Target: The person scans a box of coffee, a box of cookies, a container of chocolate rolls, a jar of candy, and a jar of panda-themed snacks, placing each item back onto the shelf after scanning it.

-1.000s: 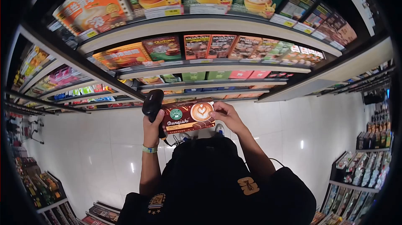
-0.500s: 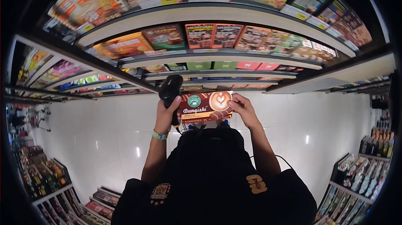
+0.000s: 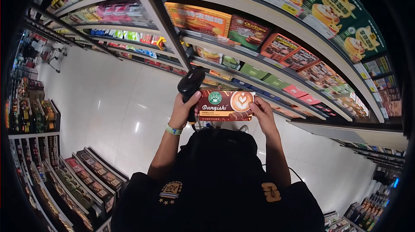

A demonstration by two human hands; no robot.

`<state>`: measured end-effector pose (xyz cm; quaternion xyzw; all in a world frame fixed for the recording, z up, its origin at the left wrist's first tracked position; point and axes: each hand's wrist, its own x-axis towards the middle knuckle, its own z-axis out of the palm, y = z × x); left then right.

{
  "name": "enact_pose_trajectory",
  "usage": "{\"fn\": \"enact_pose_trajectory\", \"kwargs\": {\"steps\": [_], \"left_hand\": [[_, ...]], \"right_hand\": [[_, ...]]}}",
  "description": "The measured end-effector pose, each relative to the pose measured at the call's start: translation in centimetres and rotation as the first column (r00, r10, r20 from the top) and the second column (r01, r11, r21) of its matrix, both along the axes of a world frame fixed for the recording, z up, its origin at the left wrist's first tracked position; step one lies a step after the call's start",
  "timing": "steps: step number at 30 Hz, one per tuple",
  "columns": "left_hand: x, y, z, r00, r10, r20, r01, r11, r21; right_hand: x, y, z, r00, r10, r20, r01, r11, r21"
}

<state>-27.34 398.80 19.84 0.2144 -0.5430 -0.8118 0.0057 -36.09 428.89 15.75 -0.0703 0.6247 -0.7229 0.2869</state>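
Observation:
In front of my chest is a flat brown box (image 3: 220,110) printed "Dunqishi", with a green round logo and a picture of a coffee cup. My right hand (image 3: 264,113) pinches its right end, thumb on the front face. My left hand (image 3: 186,110) is wrapped round the handle of a black handheld barcode scanner (image 3: 191,81), whose head points up and away from me. The left thumb lies by the box's left edge; whether those fingers also grip the box is hard to see. A cable hangs below the scanner's handle.
Shelves of boxed coffee (image 3: 248,33) run diagonally ahead and to the right. A grey shelf upright (image 3: 161,20) stands just beyond the scanner. Behind on the left is a low display rack (image 3: 93,176); a shopping cart (image 3: 52,55) stands far left. Pale tiled floor (image 3: 116,102) lies between.
My body and view have turned left, so the shelves now slant across the view. Both hands still hold the scanner and box in much the same pose before me.

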Motion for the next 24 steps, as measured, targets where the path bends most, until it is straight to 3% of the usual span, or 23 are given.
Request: {"fn": "enact_pose_trajectory", "kwargs": {"steps": [11, 24], "left_hand": [[5.6, -7.6, -0.5, 0.961, 0.274, -0.045, -0.270, 0.960, 0.066], [5.3, -9.5, 0.1, 0.948, 0.311, -0.064, -0.302, 0.945, 0.126]], "right_hand": [[-0.8, -10.5, 1.3, 0.966, 0.257, 0.028, -0.258, 0.965, 0.036], [-3.7, -14.3, 0.4, 0.947, 0.309, 0.091, -0.306, 0.951, -0.040]]}}
